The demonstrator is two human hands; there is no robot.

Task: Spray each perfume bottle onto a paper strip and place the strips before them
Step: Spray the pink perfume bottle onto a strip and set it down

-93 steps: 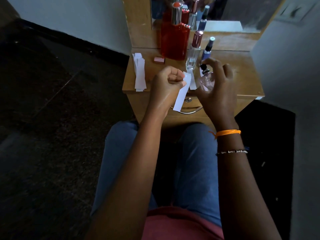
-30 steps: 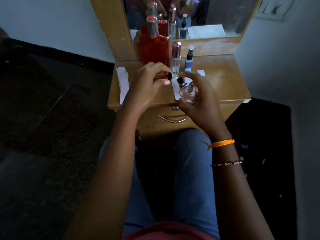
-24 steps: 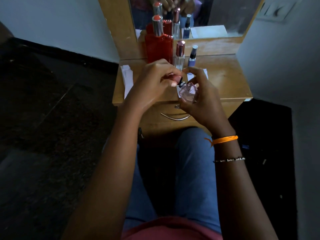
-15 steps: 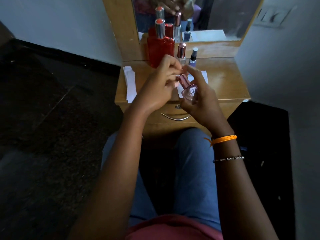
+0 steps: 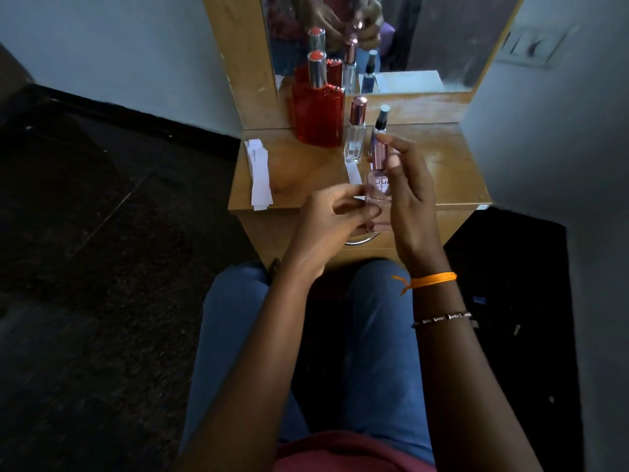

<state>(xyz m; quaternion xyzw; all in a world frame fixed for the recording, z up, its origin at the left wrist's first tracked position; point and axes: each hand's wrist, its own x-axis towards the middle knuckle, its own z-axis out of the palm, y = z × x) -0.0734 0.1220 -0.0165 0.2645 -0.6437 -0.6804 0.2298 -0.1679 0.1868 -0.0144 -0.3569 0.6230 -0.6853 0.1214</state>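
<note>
1. Stack of paper strips (image 5: 259, 175) lies at the left edge of the dresser top (image 5: 452, 165), running from near the back to the front edge.
2. Red bottle (image 5: 318, 114) stands upright at the back of the top, left of centre, against the mirror frame; silver neck, red cap.
3. Left hand (image 5: 335, 219) is over the front edge, fingers curled loosely, fingertips at the base of the small clear bottle (image 5: 377, 189). Can't tell whether it grips the bottle or only touches it.
4. One white strip (image 5: 353, 173) lies flat on the top in front of the tall clear bottle (image 5: 355, 137); near end hidden behind the left hand.
5. Tall clear bottle stands upright, rose-metal cap on, just right of the red bottle.
6. Small clear bottle is held off the surface, upright, above the front edge near centre. Pink metallic cap (image 5: 379, 155) sits on it.
7. Blue bottle (image 5: 381, 122) stands behind the held bottle, dark cap, lower part hidden.
8. Right hand (image 5: 408, 189) holds the small bottle from its right side, thumb and fingers curled around cap and body. Orange thread (image 5: 430, 280) and bead bracelet (image 5: 442, 317) on that wrist.
9. Mirror (image 5: 408, 39) at the back reflects the bottles and both hands.
</note>
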